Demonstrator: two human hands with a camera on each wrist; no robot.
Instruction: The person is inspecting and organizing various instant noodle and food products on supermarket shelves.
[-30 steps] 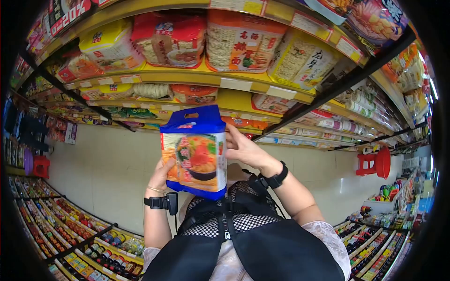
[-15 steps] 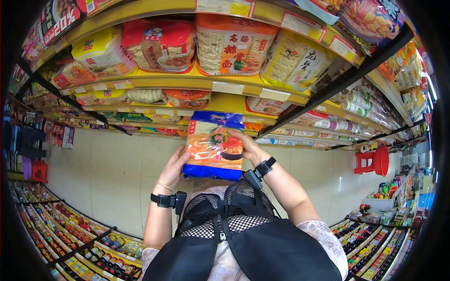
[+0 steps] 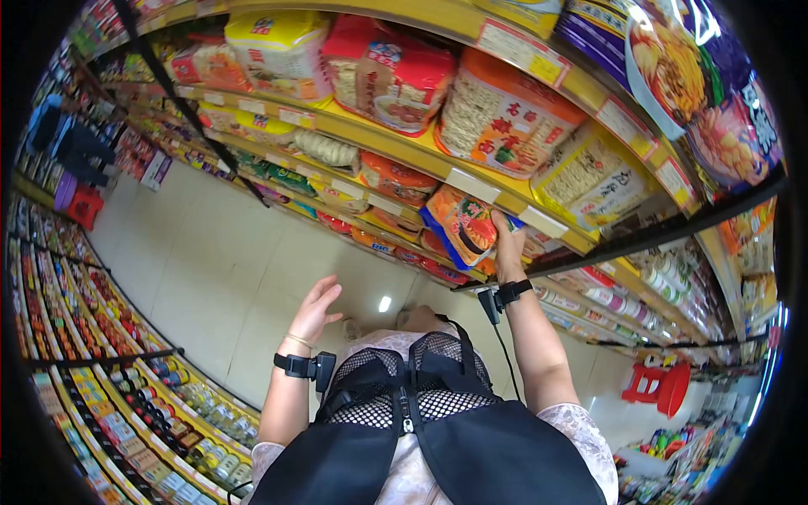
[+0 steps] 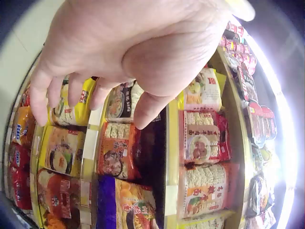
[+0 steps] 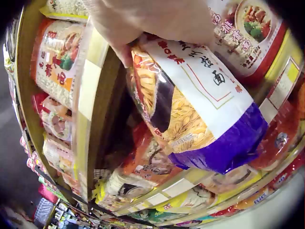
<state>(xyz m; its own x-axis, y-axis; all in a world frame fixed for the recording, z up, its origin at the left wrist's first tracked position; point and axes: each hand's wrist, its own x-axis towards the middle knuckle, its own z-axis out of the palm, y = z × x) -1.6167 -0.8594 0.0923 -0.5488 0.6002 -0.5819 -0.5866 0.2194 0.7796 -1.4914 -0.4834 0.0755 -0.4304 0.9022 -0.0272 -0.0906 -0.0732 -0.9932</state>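
My right hand (image 3: 508, 251) grips one end of a blue-edged bag of noodles (image 3: 465, 227) at the gap in a middle shelf. In the right wrist view the fingers of that hand reach over the top of the bag, whose white panel (image 5: 221, 90) and blue end (image 5: 228, 143) show. The bag lies tilted, overlapping the shelf edge in the head view. My left hand (image 3: 315, 311) hangs in the air over the floor, holding nothing, fingers loosely spread. In the left wrist view it is in front of the shelves, and the noodle bag (image 4: 133, 205) shows below it.
Beside the gap sits a red-orange noodle bag (image 3: 396, 175). On the shelf above stand large noodle packs, among them an orange one (image 3: 509, 118) and a red one (image 3: 387, 76). A black shelf post (image 3: 665, 227) slants at the right. Farther right is a red stool (image 3: 652, 387).
The noodle bag has gone from between both hands in front of the body to the shelf, carried by the right hand. The left hand has let go. The head view has turned.
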